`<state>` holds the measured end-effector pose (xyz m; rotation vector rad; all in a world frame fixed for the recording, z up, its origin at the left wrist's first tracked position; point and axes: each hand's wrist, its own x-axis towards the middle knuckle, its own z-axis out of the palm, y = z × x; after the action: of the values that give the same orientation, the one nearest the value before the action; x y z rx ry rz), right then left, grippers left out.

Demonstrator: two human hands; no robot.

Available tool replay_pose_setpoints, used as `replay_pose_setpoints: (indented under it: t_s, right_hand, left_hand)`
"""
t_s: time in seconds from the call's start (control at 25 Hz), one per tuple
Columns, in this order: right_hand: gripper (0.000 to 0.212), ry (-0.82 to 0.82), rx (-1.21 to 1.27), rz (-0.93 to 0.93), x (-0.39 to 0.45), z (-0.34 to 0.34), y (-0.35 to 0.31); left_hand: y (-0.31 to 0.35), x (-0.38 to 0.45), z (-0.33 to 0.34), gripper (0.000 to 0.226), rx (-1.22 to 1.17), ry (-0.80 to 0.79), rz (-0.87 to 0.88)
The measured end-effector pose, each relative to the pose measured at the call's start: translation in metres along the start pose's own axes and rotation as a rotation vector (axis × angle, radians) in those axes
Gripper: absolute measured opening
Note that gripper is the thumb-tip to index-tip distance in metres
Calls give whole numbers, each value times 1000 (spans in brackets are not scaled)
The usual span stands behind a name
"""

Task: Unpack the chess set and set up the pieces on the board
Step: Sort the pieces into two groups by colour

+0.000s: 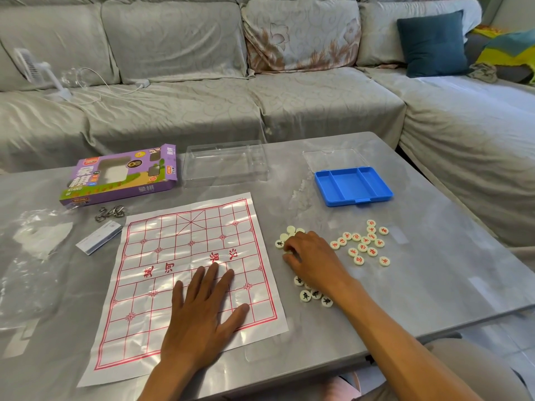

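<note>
A white paper board (pixel 162 273) with a red grid lies flat on the grey table (pixel 434 270). My left hand (pixel 202 311) presses flat on the board's near right part, fingers spread. Right of the board, my right hand (pixel 309 261) rests on a cluster of cream discs with black characters (pixel 305 296), its fingers curled down among them; whether it pinches one is hidden. Further right lies a loose group of red-character discs (pixel 362 244). No piece sits on the board.
A blue compartment tray (pixel 351 185) and a clear lid (pixel 333 157) sit at the back right, a clear plastic box (pixel 225 163) at the back middle, the purple carton (pixel 121 175) at the back left. Metal rings (pixel 110 213), a small box (pixel 98 237) and plastic wrap (pixel 37 235) lie left.
</note>
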<state>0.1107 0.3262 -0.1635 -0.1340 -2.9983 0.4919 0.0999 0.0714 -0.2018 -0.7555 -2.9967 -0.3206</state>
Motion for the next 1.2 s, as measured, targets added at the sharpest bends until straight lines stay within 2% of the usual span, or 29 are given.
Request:
replay_pose_setpoints:
  t_s: [0.16,0.4,0.52,0.6,0.72,0.84,0.96,1.12,1.2]
  right_hand:
    - [28,71,256,201,5,-2,13]
    - [21,31,123,186,3,-10,16]
    - [14,-167,120,227,2,-25,19]
    - [14,-268,29,254,2,-37,18]
    - [27,-99,-13,81,3,-34,4]
    - [42,-172,-65,-45,6,-12,-13]
    - [29,-158,-128,14,10,-15,-14]
    - [22,-358,-109,156,7,-41,-7]
    - [24,-224,-96,177,8,-41,-1]
  left_hand:
    - [-1,0,1,81,-3,-4,1]
    - [0,0,-1,82,-1,-2,2]
    - [0,-1,0,80,4,3,3]
    - [-1,0,2,78,9,-2,5]
    - [-1,0,2,78,10,-1,8]
    - [0,0,0,80,6,2,2]
    - [1,0,0,81,1,3,-6]
    - [-1,1,1,80,12,6,4]
    - [-2,1,3,76,15,8,8]
